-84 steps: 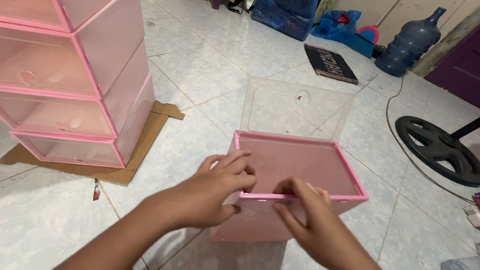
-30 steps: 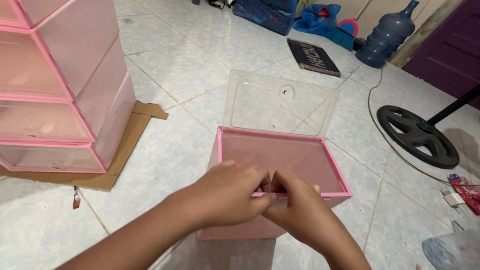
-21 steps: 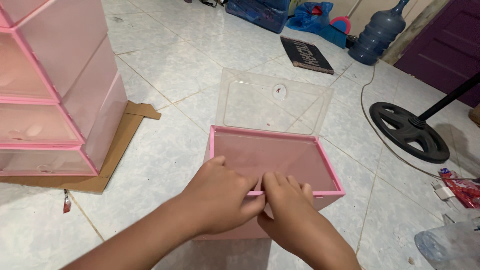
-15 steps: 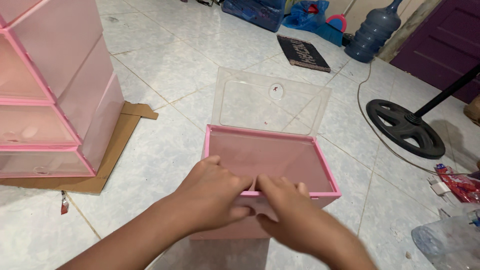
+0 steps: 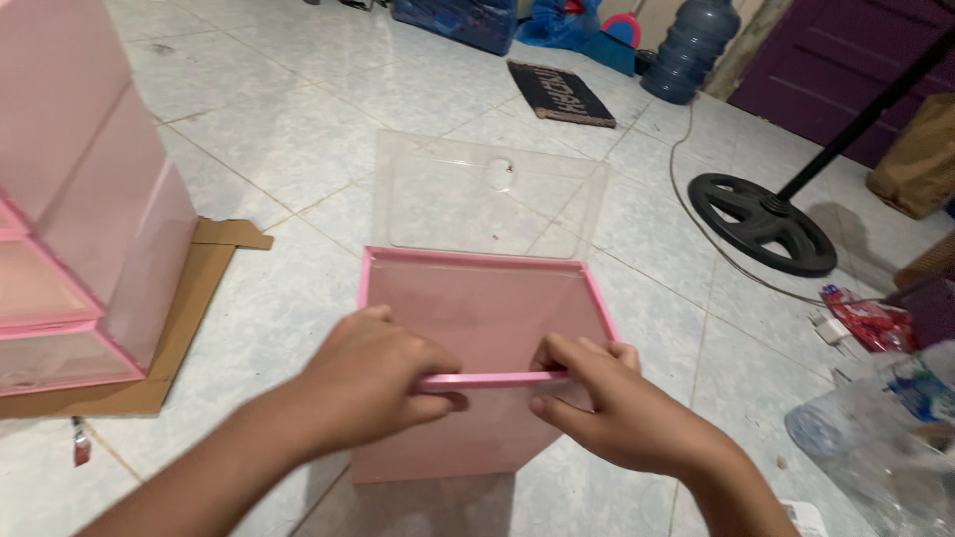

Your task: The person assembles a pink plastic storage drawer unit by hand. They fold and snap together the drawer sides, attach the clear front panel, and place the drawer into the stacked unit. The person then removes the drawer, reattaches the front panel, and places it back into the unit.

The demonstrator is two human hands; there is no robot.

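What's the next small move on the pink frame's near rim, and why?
Probably keep pressing the near rim of the pink frame with both thumbs: the left hand and right hand both grip that edge, and the clear drawer lies untouched behind.

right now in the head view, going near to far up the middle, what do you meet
left hand and right hand gripping the near rim → pink box → clear plastic panel → dark mat → blue water jug

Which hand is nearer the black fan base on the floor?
Right. The right hand grips the near rim of the pink box, on the side toward the black fan base. The left hand grips the same rim farther from it.
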